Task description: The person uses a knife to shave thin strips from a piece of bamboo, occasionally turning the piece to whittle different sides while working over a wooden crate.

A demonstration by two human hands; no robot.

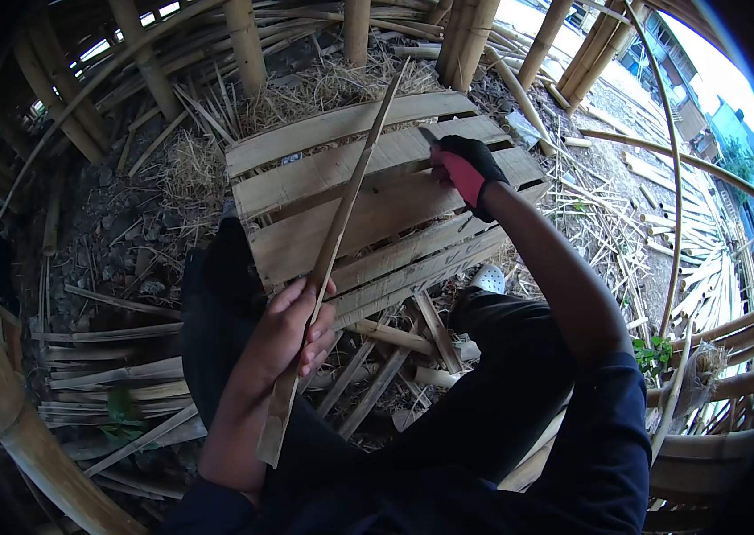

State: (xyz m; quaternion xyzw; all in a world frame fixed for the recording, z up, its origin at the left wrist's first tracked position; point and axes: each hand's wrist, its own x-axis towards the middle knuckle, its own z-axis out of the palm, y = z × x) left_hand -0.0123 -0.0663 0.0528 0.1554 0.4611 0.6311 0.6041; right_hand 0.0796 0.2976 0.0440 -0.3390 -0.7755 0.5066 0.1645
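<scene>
Over the slatted wooden bench (403,205), a long bamboo strip (343,214) is slanting; the bare left hand (277,332) is gripping its lower part, while the gloved right hand (470,169) is clenching a grey-bladed tool (428,135).

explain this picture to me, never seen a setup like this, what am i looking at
There's no machine here: these are a person's own hands, seen in one picture from a camera worn on the head, looking forward and down. The left hand, bare, holds a long bamboo strip slanting over a slatted wooden bench; whether they touch is hard to tell. The right hand, in a pink and black glove, seems to grip a blade-like tool, mostly hidden.
</scene>
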